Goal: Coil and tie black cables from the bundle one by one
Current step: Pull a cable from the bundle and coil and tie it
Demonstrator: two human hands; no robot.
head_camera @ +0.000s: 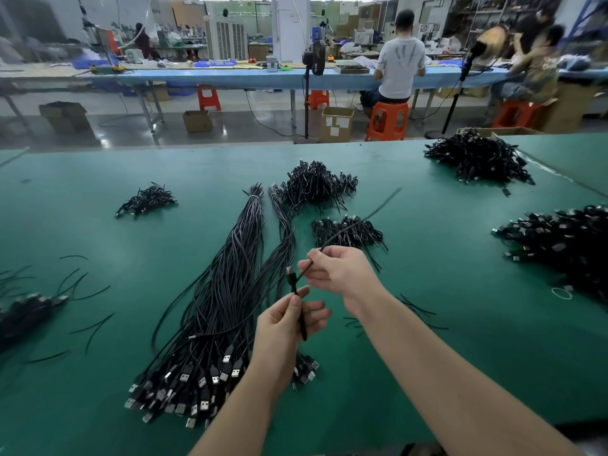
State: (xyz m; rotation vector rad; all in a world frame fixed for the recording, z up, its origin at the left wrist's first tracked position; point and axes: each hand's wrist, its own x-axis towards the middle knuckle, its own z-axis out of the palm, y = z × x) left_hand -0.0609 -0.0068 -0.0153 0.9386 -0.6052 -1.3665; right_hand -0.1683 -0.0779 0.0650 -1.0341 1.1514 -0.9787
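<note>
A single black cable (301, 312) is held above the green table (98, 199), near the middle of its near edge. The left hand (286, 324) pinches the cable just below its plug, thumb and fingers curled round it, while the right hand (335, 269) grips the same cable further along, fingers closed on it; the free end arcs away toward the far edge, blurred. Beneath and left of the hands lies the long bundle (223, 301) of uncoiled black cables, plug ends fanned out toward the near edge, the other ends bound with a tie toward the table's middle. Beyond the hands sit two heaps of coiled cables (316, 185), a small one just past the right hand and a larger one behind it. Another small heap (146, 200) lies toward the left, with bigger piles (477, 159) at the far right corner and along the right edge. Short black ties (90, 327) lie scattered along the left side.
</note>
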